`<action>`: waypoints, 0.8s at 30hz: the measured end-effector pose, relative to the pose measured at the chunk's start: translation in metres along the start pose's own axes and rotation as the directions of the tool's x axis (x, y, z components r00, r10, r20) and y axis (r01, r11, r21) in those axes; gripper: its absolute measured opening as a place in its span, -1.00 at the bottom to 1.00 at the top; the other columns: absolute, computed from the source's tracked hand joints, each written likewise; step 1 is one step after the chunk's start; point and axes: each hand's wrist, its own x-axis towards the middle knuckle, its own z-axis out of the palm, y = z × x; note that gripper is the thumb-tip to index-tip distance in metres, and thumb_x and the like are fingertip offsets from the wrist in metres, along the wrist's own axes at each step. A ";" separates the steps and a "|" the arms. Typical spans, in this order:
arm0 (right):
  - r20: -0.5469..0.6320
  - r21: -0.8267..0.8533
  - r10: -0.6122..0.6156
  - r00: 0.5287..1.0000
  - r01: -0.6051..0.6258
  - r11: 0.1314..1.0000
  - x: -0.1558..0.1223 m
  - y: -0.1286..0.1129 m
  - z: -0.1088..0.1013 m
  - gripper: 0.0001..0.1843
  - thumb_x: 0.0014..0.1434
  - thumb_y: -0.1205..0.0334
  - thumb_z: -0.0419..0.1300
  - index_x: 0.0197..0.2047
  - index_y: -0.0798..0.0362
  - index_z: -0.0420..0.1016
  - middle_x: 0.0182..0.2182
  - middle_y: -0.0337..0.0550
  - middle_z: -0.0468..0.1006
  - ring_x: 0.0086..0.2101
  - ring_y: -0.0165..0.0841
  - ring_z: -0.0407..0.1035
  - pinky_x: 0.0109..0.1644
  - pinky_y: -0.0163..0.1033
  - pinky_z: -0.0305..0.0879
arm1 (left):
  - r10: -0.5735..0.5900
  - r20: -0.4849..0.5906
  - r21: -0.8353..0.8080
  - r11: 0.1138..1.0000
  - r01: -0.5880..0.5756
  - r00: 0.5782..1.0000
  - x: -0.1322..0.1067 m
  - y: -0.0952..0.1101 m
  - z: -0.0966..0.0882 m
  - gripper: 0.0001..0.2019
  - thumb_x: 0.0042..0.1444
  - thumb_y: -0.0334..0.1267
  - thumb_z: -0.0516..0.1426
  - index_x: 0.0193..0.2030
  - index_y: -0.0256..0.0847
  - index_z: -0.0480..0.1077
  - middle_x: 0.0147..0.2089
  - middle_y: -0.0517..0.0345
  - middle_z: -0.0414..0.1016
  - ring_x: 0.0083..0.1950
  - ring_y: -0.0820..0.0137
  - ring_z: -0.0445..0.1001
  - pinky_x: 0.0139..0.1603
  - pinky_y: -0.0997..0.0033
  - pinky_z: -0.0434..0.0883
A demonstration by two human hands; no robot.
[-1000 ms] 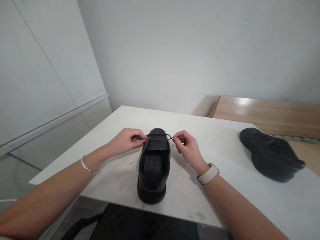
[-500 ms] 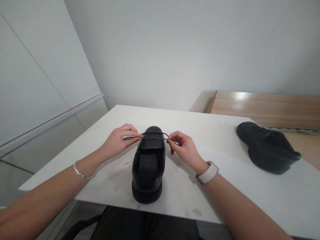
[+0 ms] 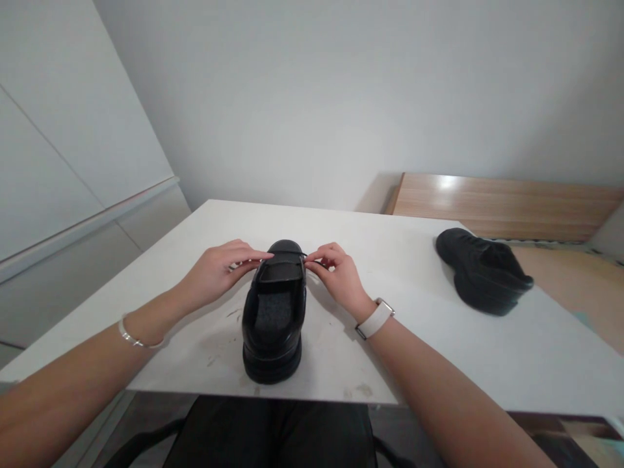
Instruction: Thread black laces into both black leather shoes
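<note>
The right hand [image 3: 336, 272] pinches a black lace [image 3: 294, 252] between thumb and fingertips. The left hand [image 3: 221, 268] has its fingertips drawn toward the thumb at the opposite side of the shoe; whether lace is caught between them I cannot tell, since the fingers cover that spot.

Between the hands stands the black shoe [image 3: 273, 312], upright, toe pointing away from the person and heel on the near side. The work looks partway along: the lace already runs over the front of the shoe from one hand toward the other, but no knot or bow can be made out, so fastening the ends seems left undone. The shoe has a smooth, slightly glossy upper, a thick dark sole and a wide opening with a dark lining.

Well to the right of the right hand, a second black shoe [image 3: 480, 270] sits on the white table [image 3: 390, 273], apart from both hands.
</note>
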 end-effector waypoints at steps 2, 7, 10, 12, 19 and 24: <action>-0.033 -0.118 -0.076 0.997 0.072 0.990 -0.001 -0.005 0.000 -0.91 0.05 0.40 0.38 -0.35 0.03 0.66 -0.35 -0.18 0.49 -0.34 -0.37 0.35 -0.24 -0.26 0.32 | -0.025 0.026 -0.006 1.000 0.025 0.999 0.001 0.001 -0.001 -0.73 0.35 -0.12 0.07 0.02 -0.06 0.55 -0.18 0.13 0.57 -0.20 0.38 0.49 -0.16 0.45 0.36; 0.003 -0.260 -0.141 0.990 0.137 0.956 -0.008 -0.018 0.004 -0.82 0.16 0.50 0.27 -0.29 0.06 0.65 -0.36 -0.17 0.59 -0.35 -0.36 0.42 -0.21 -0.26 0.34 | -0.229 0.121 -0.028 0.972 0.234 0.966 0.008 0.016 -0.012 -0.65 0.32 0.01 0.04 -0.04 -0.11 0.57 -0.18 0.12 0.61 -0.24 0.32 0.52 -0.19 0.42 0.40; 0.043 -0.359 -0.106 0.993 0.114 0.926 -0.013 -0.032 0.008 -0.76 0.20 0.53 0.19 -0.22 0.07 0.64 -0.28 -0.13 0.63 -0.28 -0.33 0.47 -0.14 -0.26 0.36 | -0.280 0.250 0.027 0.959 0.282 0.927 0.020 0.032 -0.024 -0.58 0.30 0.08 0.00 -0.10 -0.12 0.58 -0.27 0.14 0.61 -0.31 0.31 0.52 -0.29 0.44 0.37; 0.065 -0.422 -0.074 0.995 0.095 0.901 -0.014 -0.048 0.009 -0.77 0.31 0.43 0.13 -0.13 0.10 0.62 -0.24 -0.08 0.64 -0.26 -0.32 0.49 -0.12 -0.26 0.36 | -0.286 0.332 0.120 0.958 0.261 0.899 0.031 0.042 -0.030 -0.57 0.27 0.08 0.01 -0.17 -0.14 0.59 -0.38 0.16 0.58 -0.39 0.34 0.48 -0.38 0.46 0.30; 0.337 -0.808 0.145 0.930 0.207 0.552 0.000 -0.110 0.016 -0.74 0.36 0.25 0.09 -0.08 0.15 0.59 -0.22 0.07 0.65 -0.19 -0.18 0.55 -0.15 -0.23 0.40 | -0.305 0.538 0.414 0.908 0.068 0.786 0.068 0.053 -0.026 -0.72 0.08 -0.37 0.03 -0.31 -0.23 0.59 -0.46 0.09 0.55 -0.49 0.38 0.40 -0.44 0.45 0.18; 0.320 -0.886 0.226 0.920 0.206 0.416 0.014 -0.124 0.040 -0.73 0.29 0.48 0.06 -0.16 0.21 0.61 -0.22 0.22 0.62 -0.18 -0.11 0.56 -0.21 -0.20 0.43 | -0.307 0.537 0.512 0.859 -0.014 0.786 0.077 0.051 -0.018 -0.80 -0.03 -0.47 0.08 -0.46 -0.28 0.55 -0.50 0.00 0.52 -0.52 0.36 0.36 -0.46 0.42 0.17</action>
